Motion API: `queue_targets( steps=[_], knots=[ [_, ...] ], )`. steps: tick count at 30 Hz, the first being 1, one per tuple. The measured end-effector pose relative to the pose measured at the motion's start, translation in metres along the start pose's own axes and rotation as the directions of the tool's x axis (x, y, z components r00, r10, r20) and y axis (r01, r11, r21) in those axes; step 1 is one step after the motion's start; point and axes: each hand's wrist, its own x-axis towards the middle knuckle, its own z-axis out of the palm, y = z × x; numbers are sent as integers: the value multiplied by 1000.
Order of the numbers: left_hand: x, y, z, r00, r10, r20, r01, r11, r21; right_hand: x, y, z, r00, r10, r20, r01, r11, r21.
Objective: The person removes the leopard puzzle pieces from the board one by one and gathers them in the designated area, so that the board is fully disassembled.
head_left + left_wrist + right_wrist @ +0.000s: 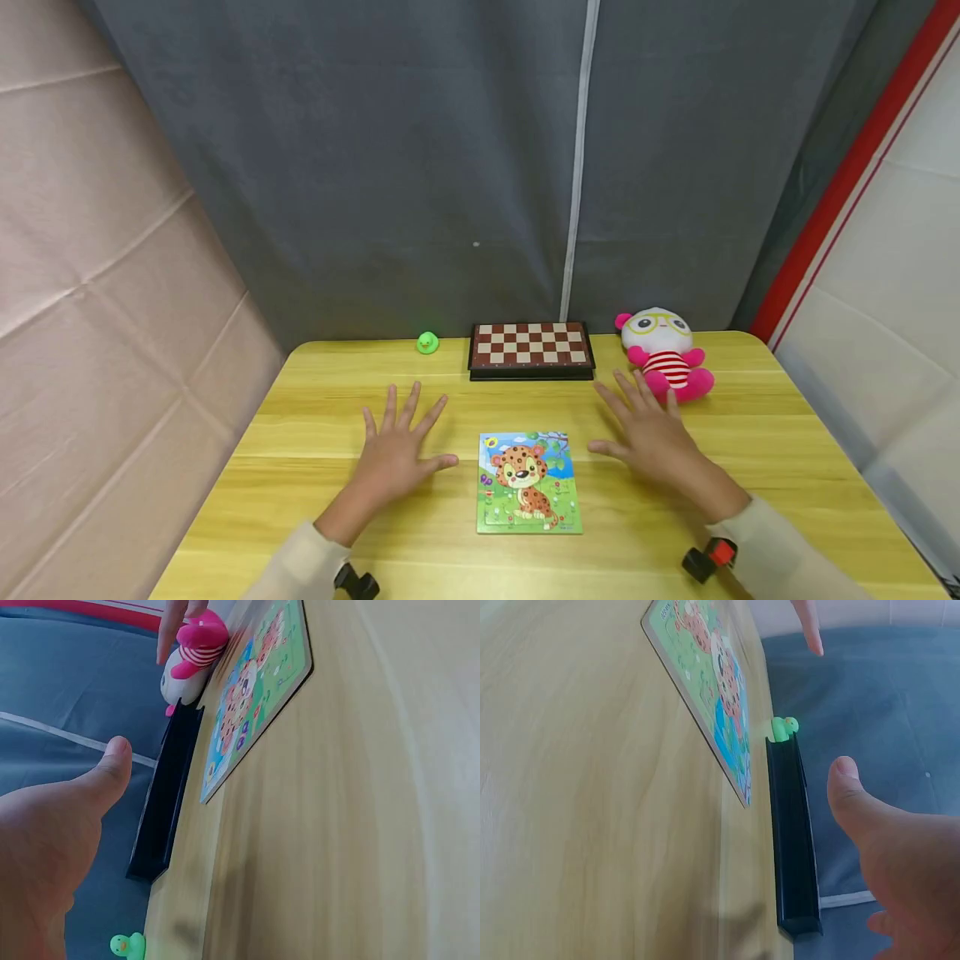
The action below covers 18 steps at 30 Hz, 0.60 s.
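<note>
Head view: leopard puzzle [528, 482] in tray [517, 528]

Your head view looks forward and down on the surface [420, 550]; your wrist views face across it, lower and nearer, both sharing the leopard board [259, 697].

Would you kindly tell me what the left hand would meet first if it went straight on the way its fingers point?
Probably the green toy duck on the table, though the left hand might pass above it; its height is unclear.
</note>
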Motion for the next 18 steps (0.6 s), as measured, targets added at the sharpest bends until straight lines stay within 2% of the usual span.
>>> queue_targets(
  steps=[6,12,18],
  knots=[
    [-8,9,6,999,31,18,-31,999,-18,1,-6,7,1000,-25,9,25,1000,12],
    [-17,20,20,998,51,36,-50,998,-33,2,-15,14,997,-71,3,71,997,17],
    [-23,30,28,996,66,56,-60,993,-104,2,-24,19,994,-108,24,108,994,30]
  ],
)
